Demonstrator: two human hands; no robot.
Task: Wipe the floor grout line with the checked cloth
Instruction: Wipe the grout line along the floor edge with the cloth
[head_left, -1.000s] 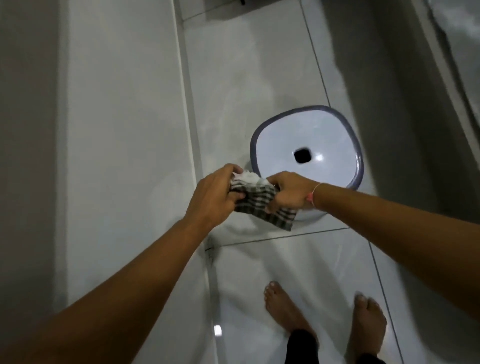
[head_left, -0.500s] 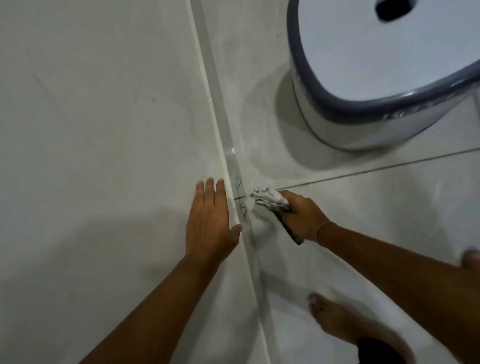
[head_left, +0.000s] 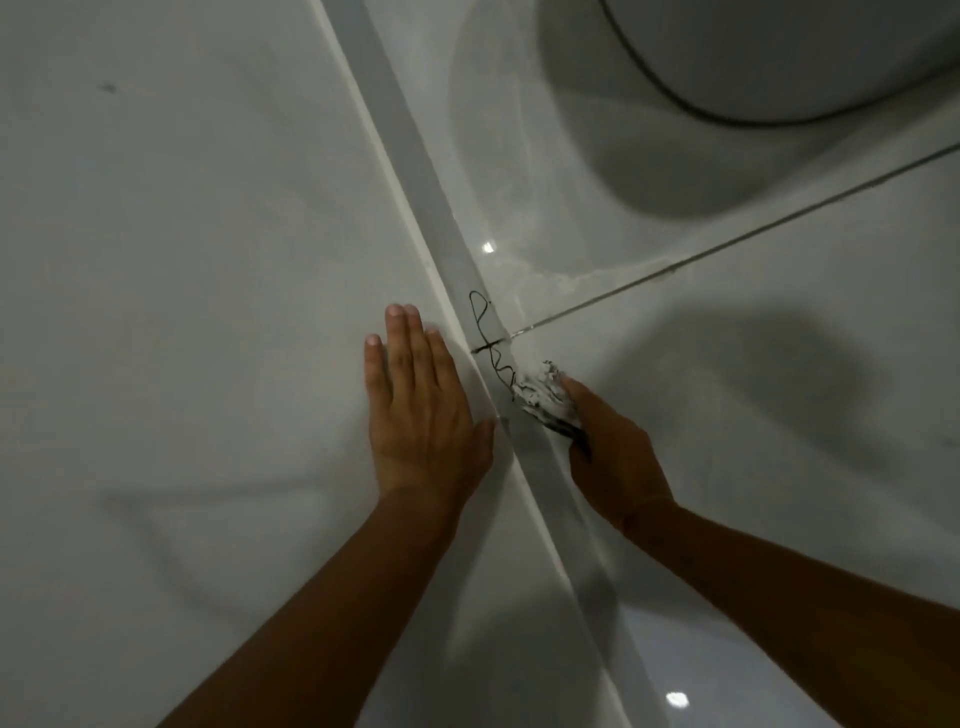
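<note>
Single head view, looking steeply down, close to floor (head_left: 727, 415).

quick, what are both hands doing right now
Left hand: open, palm flat on the wall tile, holding nothing.
Right hand: closed on the checked cloth, pressing it at the scribbled mark by the grout line.

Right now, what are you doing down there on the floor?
A person is crouched low, cleaning. The right hand holds a bunched checked cloth against the grey strip at the foot of the wall, right at the lower end of a black scribble. The left hand lies flat on the wall beside it, fingers spread. Most of the scribble is not yet wiped off. A dark grout line runs away across the floor tiles.
</note>
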